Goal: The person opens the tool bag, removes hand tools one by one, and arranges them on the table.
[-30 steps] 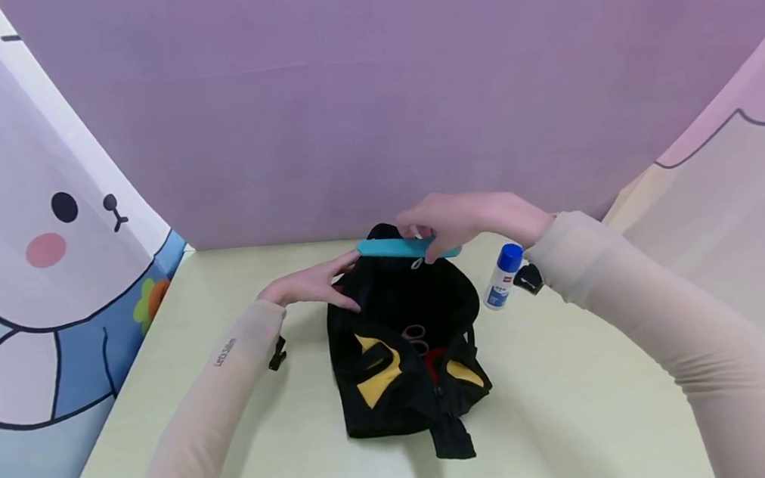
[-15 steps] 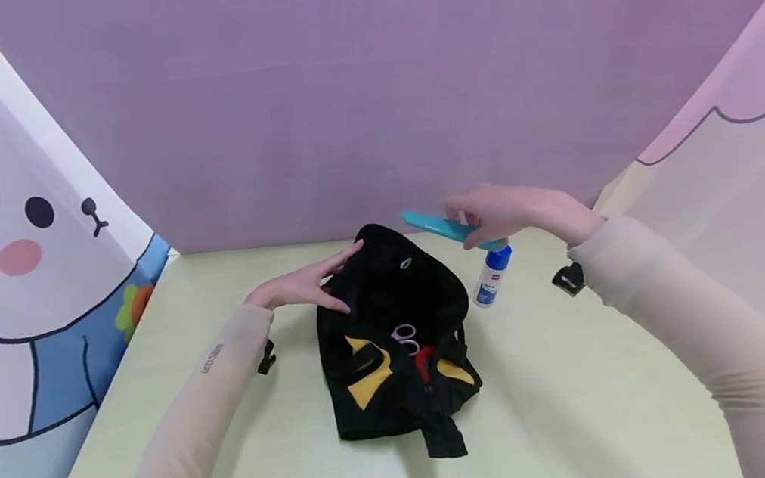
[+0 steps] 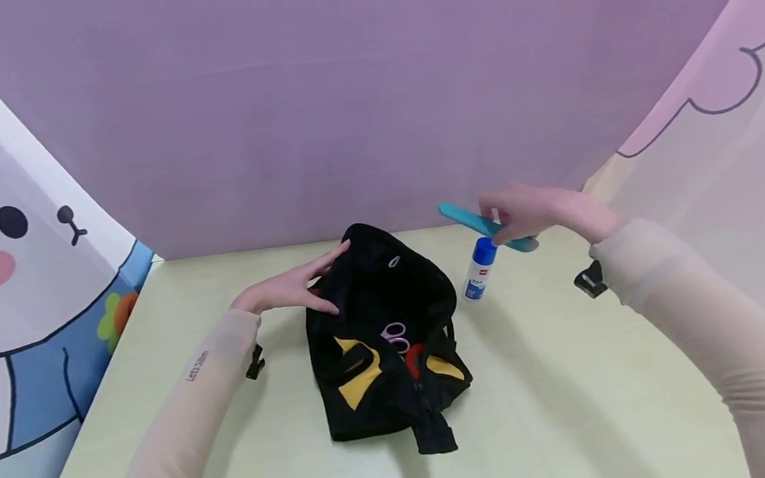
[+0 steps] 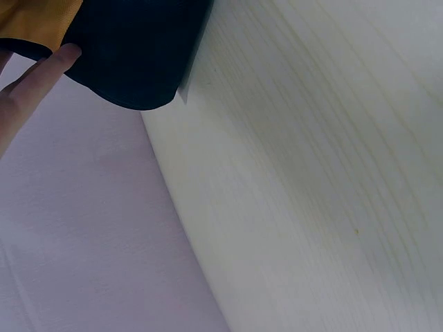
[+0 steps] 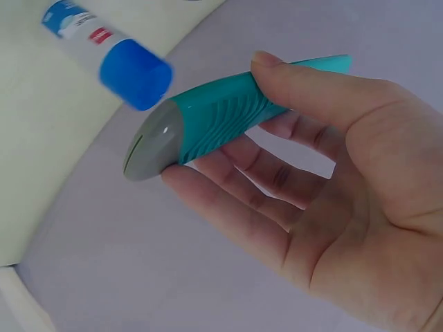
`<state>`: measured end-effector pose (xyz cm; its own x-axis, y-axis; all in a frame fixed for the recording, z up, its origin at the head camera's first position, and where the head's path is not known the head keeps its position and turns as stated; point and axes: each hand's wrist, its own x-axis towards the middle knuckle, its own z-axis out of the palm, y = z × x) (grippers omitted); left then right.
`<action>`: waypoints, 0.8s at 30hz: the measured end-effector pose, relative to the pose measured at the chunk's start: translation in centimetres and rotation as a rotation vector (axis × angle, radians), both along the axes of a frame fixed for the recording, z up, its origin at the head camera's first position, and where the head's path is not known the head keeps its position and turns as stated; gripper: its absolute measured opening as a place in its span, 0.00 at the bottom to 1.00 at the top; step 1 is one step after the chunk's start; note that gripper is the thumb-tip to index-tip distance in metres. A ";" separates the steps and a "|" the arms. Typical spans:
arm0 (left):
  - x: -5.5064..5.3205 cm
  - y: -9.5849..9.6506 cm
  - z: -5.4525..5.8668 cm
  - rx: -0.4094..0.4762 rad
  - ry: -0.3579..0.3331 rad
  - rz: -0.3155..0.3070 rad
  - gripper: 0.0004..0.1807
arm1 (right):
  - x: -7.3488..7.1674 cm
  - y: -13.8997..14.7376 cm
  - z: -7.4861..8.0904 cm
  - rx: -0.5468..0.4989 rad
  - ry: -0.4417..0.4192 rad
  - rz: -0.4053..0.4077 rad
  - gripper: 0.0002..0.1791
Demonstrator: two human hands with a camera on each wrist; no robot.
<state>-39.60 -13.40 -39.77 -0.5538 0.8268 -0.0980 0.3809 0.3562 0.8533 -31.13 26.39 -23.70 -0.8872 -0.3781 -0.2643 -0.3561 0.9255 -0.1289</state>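
Note:
A black bag (image 3: pixel 400 283) with yellow patches and a zip lies with its mouth open in the head view. My left hand (image 3: pixel 291 286) holds its left rim, thumb at the mouth and index finger stretched along the far edge; the other fingers are hidden. One fingertip (image 4: pixel 69 54) shows against the bag in the left wrist view. Scissors with pink handles (image 3: pixel 396 338) and a red thing (image 3: pixel 414 361) lie inside. My right hand (image 5: pixel 346 187) holds a teal utility knife (image 5: pixel 221 114) with a ribbed body and grey slotted nose, close to the glue stick (image 3: pixel 479 270).
The blue-capped glue stick (image 5: pixel 135 72) stands slightly tilted on the pale table (image 3: pixel 545 376), right of the bag. Behind the table hangs a purple cloth (image 3: pixel 357 104). A cartoon-printed cloth (image 3: pixel 21 324) borders the left side.
My right hand has carried the teal utility knife from over the bag's mouth to the right, beside the glue stick. The left hand stays at the rim. The head view has shifted slightly.

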 end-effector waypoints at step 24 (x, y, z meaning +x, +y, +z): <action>0.2 -1.1 0.3 -0.006 -0.016 0.014 0.60 | 0.3 4.6 -5.0 -0.128 -0.100 -0.285 0.17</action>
<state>-39.38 -14.53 -39.42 -0.5638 0.8183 -0.1115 0.3620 0.3662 0.8573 -30.82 31.02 -28.69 -0.9343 -0.1537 -0.3217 -0.0643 0.9602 -0.2719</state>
